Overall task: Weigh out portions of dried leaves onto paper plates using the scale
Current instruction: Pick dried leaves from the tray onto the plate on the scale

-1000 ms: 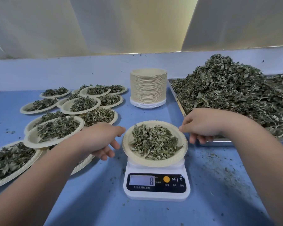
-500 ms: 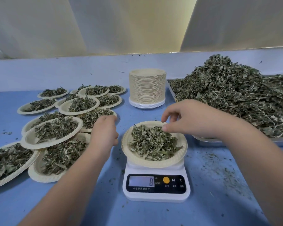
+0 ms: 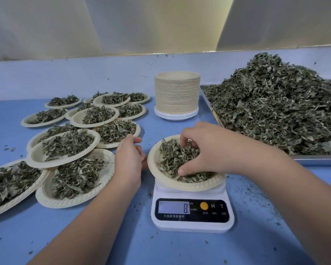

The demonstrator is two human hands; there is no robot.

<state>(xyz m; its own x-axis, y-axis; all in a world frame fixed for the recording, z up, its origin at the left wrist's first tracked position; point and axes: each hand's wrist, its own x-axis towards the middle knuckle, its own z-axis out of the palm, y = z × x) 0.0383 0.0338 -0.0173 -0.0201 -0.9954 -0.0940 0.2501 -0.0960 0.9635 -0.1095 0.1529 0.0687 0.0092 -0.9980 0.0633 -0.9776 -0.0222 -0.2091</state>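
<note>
At the left, about a dozen filled paper plates (image 3: 65, 148) are already lying. The left hand (image 3: 129, 159) is curling beside the weighing plate (image 3: 189, 186); whether it is gripping, I cannot tell. The right hand (image 3: 204, 150) is grasping dried leaves (image 3: 172, 155) on this plate, on the scale (image 3: 191, 209) showing 8. The empty-plate stack (image 3: 177, 92) and leaf pile (image 3: 275, 106) are suggesting much work remains.

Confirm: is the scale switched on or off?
On. The display of the scale is lit and reads 8, with the paper plate of dried leaves on it and the right hand pinching them.
</note>
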